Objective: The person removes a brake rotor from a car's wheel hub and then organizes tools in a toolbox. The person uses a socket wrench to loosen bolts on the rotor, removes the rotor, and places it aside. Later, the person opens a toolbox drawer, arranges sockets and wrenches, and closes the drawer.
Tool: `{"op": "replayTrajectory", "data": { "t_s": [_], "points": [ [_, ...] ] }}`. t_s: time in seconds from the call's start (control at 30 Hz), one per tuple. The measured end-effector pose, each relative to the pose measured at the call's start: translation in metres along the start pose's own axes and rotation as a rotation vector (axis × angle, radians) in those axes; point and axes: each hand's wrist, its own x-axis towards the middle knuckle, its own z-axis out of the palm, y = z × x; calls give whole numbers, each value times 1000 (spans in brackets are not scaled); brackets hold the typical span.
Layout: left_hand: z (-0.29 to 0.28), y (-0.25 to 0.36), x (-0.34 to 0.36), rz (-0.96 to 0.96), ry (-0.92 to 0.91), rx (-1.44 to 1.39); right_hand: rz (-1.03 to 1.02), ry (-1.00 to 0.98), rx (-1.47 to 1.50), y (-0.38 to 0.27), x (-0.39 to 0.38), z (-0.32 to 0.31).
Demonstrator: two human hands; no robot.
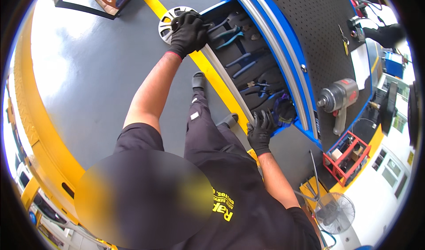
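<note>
A pulled-out tool drawer (225,74) of a blue cabinet lies before me, with a silver front edge and a dark lining. My left hand (188,32), in a black glove, is closed at the drawer's far-left front corner. Just beyond it shows a silver spoked wheel cover (165,25), partly hidden by the glove; whether they touch I cannot tell. At the near-right corner my right hand (261,132), also gloved, rests on the edge with fingers spread. Inside lie several pliers (230,37), blue-handled cutters (261,89) and a purple-and-black bundle (283,109).
On the cabinet's perforated black top (316,37) rest a grey impact wrench (340,99) and a white sheet (361,66). A red frame cart (347,159) and a fan (335,212) stand to the right. A yellow lift beam (46,152) runs along the left. Another person's gloved hand (385,36) shows top right.
</note>
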Motion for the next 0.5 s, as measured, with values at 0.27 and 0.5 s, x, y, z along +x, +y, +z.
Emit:
{"op": "replayTrajectory", "data": {
  "t_s": [0.27,0.5],
  "points": [
    [37,271,-165,-21,24,-163,3,234,390,15,1,-5],
    [32,224,-122,214,-147,-227,182,383,418,78,-88,-43]
  ]
}}
